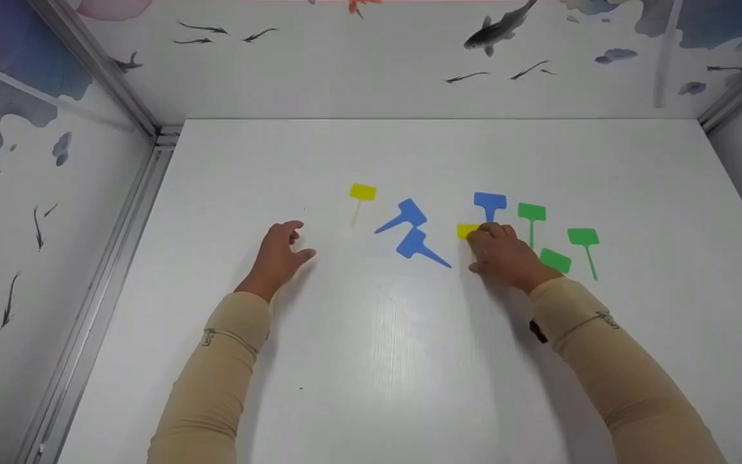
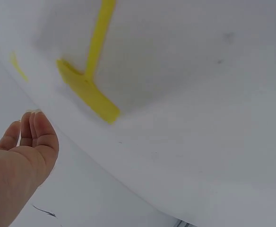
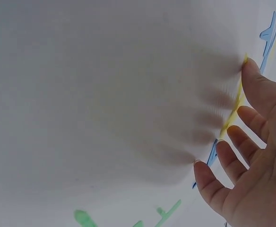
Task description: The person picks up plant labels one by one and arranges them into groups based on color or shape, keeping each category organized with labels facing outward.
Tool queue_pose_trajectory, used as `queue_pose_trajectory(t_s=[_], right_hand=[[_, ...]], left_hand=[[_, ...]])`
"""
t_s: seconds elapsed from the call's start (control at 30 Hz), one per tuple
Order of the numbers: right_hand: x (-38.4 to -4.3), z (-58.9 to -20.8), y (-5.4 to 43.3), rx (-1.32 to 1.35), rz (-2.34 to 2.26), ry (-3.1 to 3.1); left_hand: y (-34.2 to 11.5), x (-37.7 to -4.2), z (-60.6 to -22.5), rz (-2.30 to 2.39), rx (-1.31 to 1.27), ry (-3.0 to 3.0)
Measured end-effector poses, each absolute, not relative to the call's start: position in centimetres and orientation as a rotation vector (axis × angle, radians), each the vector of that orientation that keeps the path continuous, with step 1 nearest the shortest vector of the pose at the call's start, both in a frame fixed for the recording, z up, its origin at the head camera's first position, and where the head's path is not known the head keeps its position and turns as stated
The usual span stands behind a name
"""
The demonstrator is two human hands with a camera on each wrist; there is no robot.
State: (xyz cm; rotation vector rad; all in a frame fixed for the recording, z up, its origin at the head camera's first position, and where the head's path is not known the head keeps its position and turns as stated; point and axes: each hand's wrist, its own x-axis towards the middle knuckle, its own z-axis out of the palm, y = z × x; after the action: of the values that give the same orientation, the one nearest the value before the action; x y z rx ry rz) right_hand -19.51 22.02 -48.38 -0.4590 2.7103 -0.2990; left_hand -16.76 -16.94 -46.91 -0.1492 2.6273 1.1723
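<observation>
My right hand [image 1: 506, 254] is over a yellow T-shaped plant label [image 1: 466, 231], covering its stem. In the right wrist view the thumb and fingers are spread, tips down beside the yellow strip [image 3: 232, 116]. A blue label [image 1: 490, 201] lies just beyond this hand, and a green label [image 1: 555, 261] is partly hidden by it. My left hand [image 1: 279, 254] hovers to the left with fingers apart and nothing between them. Another yellow label [image 2: 88, 92] lies near the left wrist camera; the head view does not show it. A yellow label [image 1: 362, 192] lies farther up the table.
Two blue labels [image 1: 411, 211] lie touching or nearly so between the hands. More green labels [image 1: 531, 211] lie to the right. The white table [image 1: 371, 361] meets a back wall [image 1: 371, 77] with fish pictures, and a metal frame [image 1: 120, 193] runs along the left edge.
</observation>
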Motion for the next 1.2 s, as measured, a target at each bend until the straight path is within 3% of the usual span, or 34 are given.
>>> queue_pose_trajectory(t_s=[1.2], right_hand=[[-19.3,-48.4,22.0,-0.497,-0.309,2.732]], left_hand=[[-12.2,-23.3,-46.2,0.982,-0.129,2.620]])
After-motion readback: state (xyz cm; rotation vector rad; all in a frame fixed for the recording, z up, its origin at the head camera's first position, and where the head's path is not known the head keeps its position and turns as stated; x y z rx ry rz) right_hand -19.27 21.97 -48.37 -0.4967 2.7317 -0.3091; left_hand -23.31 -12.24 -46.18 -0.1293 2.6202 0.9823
